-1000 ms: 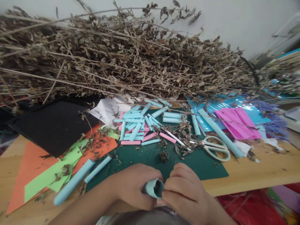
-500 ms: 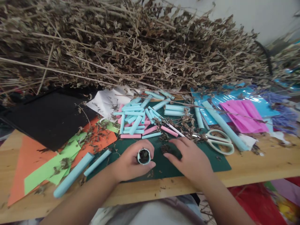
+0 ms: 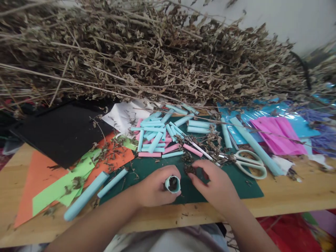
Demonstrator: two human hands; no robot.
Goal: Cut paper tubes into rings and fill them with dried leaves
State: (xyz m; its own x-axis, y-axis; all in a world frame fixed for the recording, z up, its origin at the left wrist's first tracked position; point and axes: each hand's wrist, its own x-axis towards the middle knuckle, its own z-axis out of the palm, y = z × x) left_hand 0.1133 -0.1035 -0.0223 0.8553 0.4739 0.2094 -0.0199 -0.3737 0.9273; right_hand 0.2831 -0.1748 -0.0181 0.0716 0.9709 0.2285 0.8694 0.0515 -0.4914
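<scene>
My left hand [image 3: 160, 187] is wrapped round a light-blue paper tube [image 3: 177, 188], its open end facing up toward me with dark dried leaves inside. Just to the right, my right hand [image 3: 216, 183] pinches a small clump of dried leaves [image 3: 190, 169] between thumb and fingertips, low over the green cutting mat [image 3: 154, 168]. Behind the hands lies a pile of short blue paper rolls [image 3: 155, 141], with several pink paper rolls [image 3: 193, 150] among them. White-handled scissors [image 3: 252, 164] rest to the right of my right hand.
A big heap of dried stems and leaves [image 3: 157, 52] fills the back. Left are a black sheet [image 3: 60, 133], orange paper [image 3: 26, 196], green paper strips [image 3: 63, 182] and a thick blue tube [image 3: 85, 196]. Right are a long blue tube [image 3: 257, 147], pink paper [image 3: 279, 136] and blue plastic packaging [image 3: 299, 122].
My left hand has shifted right with the paper tube, whose mouth now tilts more to the right. The right hand's fingers have closed on the leaf clump. The whole view has shifted slightly.
</scene>
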